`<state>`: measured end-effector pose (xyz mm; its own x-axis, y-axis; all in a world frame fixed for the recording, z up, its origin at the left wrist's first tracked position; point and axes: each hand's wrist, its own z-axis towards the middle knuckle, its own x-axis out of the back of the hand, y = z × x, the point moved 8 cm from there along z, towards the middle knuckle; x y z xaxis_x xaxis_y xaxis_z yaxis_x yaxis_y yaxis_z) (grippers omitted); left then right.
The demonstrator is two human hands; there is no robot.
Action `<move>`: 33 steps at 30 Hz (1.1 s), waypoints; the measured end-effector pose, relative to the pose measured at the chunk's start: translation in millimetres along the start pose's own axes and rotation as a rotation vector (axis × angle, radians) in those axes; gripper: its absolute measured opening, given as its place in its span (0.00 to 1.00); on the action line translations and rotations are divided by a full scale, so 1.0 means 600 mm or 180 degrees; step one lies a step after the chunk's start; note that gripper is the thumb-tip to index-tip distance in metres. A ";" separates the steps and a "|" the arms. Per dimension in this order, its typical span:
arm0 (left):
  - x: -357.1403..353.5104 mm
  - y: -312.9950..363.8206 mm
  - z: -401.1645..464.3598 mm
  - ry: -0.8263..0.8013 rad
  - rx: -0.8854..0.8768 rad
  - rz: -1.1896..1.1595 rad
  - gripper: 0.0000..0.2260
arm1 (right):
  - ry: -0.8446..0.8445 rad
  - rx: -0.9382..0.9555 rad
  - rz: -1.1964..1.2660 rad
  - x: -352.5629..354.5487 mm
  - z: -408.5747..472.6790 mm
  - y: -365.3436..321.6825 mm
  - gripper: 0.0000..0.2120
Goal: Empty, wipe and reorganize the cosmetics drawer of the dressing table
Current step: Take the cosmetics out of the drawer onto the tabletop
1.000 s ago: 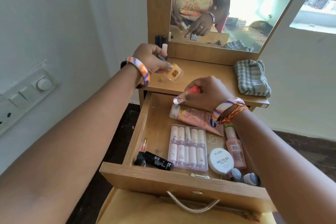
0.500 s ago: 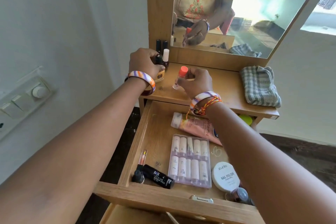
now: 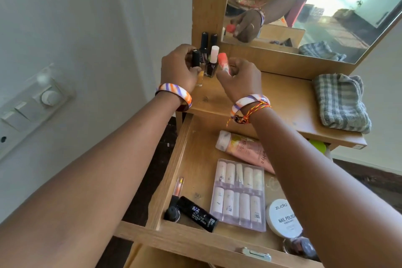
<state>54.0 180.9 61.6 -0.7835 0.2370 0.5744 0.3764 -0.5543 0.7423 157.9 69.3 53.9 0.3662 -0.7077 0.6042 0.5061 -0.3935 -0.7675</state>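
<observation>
A home, most likely a bedroom corner. A wooden dressing table (image 3: 282, 102) with a tall mirror (image 3: 326, 6) stands against a plain white wall, beside a domestic switch panel (image 3: 37, 102). Nail polish bottles (image 3: 208, 59) cluster on the surface, a folded checked cloth (image 3: 341, 102) lies near, and the open drawer (image 3: 174, 165) holds cosmetics.

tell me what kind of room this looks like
Probably a bedroom or dressing corner at home: a wooden dressing table with a mirror, nail polish bottles on top, cosmetics in its open drawer.
</observation>
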 end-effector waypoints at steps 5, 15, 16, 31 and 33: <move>-0.013 -0.026 -0.009 0.0032 0.0172 -0.0001 0.22 | -0.0313 0.0041 -0.0337 0.017 0.014 -0.008 0.11; -0.026 -0.057 -0.026 0.0093 0.0445 -0.0200 0.17 | -0.0651 -0.0128 -0.0546 -0.035 0.021 -0.015 0.14; -0.024 -0.060 -0.026 0.0148 0.0465 -0.0195 0.16 | -0.0638 -0.0189 -0.0488 -0.039 0.023 -0.013 0.15; -0.020 -0.060 -0.028 0.0156 0.0583 -0.0318 0.14 | -0.0616 -0.0552 -0.0155 -0.059 0.025 0.016 0.20; -0.018 -0.061 -0.027 0.0043 0.0598 -0.0294 0.15 | -0.0657 -0.0606 -0.0154 -0.056 0.023 0.019 0.22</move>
<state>40.9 185.6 22.5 -0.8251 0.2686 0.4971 0.3872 -0.3720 0.8436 162.3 96.4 27.8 0.5063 -0.5587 0.6569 0.3781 -0.5408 -0.7514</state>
